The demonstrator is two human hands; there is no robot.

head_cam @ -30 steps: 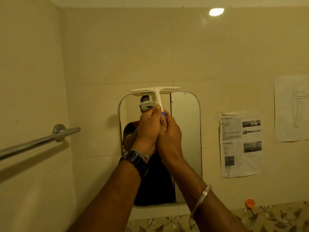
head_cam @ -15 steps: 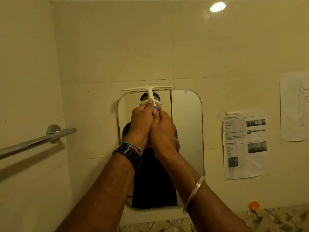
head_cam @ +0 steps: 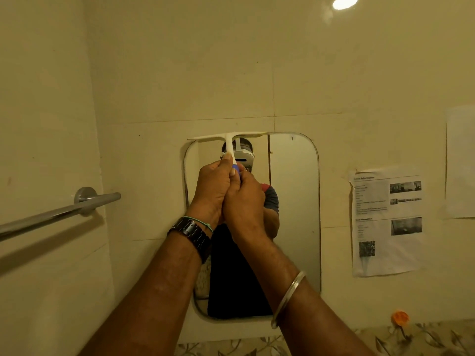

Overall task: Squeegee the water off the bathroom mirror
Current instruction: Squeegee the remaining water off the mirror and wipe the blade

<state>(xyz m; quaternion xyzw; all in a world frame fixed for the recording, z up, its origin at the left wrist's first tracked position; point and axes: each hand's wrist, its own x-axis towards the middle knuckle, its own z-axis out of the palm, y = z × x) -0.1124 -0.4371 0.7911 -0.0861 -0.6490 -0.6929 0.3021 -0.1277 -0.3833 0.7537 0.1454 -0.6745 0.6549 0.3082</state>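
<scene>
A rounded rectangular mirror [head_cam: 293,206] hangs on the cream tiled wall ahead. A white T-shaped squeegee [head_cam: 227,138] has its blade lying along the mirror's top edge, over the left half. Its handle runs down into both hands. My left hand [head_cam: 212,187] grips the handle, thumb stretched up along it. My right hand [head_cam: 244,199] is wrapped round the lower, blue end of the handle, pressed against the left hand. The mirror reflects a person in dark clothes; my arms hide its lower middle.
A chrome towel bar [head_cam: 59,213] juts from the left wall at hand height. A printed sheet [head_cam: 386,222] is stuck to the wall right of the mirror, another paper [head_cam: 461,163] at the right edge. A small orange object [head_cam: 399,317] sits above the floral tile border.
The squeegee stays at the mirror's top edge, shifted slightly left along it. The camera has tilted, so more of the mirror's bottom shows. Both hands keep their grip.
</scene>
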